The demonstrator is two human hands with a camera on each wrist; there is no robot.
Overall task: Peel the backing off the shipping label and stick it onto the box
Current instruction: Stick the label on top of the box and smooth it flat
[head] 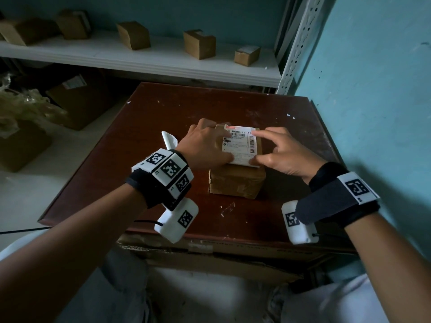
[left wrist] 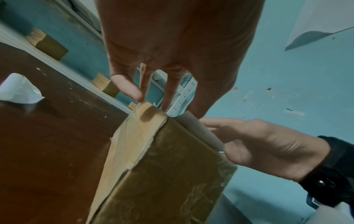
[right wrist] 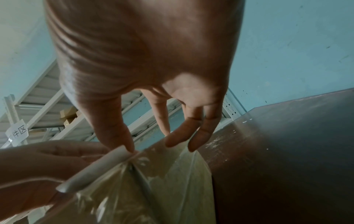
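Note:
A brown taped cardboard box (head: 235,183) stands in the middle of the dark wooden table (head: 116,159). The white shipping label (head: 236,145) lies flat on its top. My left hand (head: 215,141) spreads over the box's left side, and its thumb presses the label's near edge. My right hand (head: 256,148) presses the label's far right corner with the index finger and the near edge with the thumb. The peeled white backing (head: 169,141) lies on the table left of the box. The left wrist view shows the box (left wrist: 162,174), the backing (left wrist: 19,89) and my right hand (left wrist: 258,144).
A white shelf (head: 140,59) behind the table carries several small cardboard boxes. A blue wall (head: 373,89) runs close along the right. Larger boxes (head: 77,99) and crumpled plastic sit on the floor at left. A big carton (head: 210,255) lies below the table's near edge.

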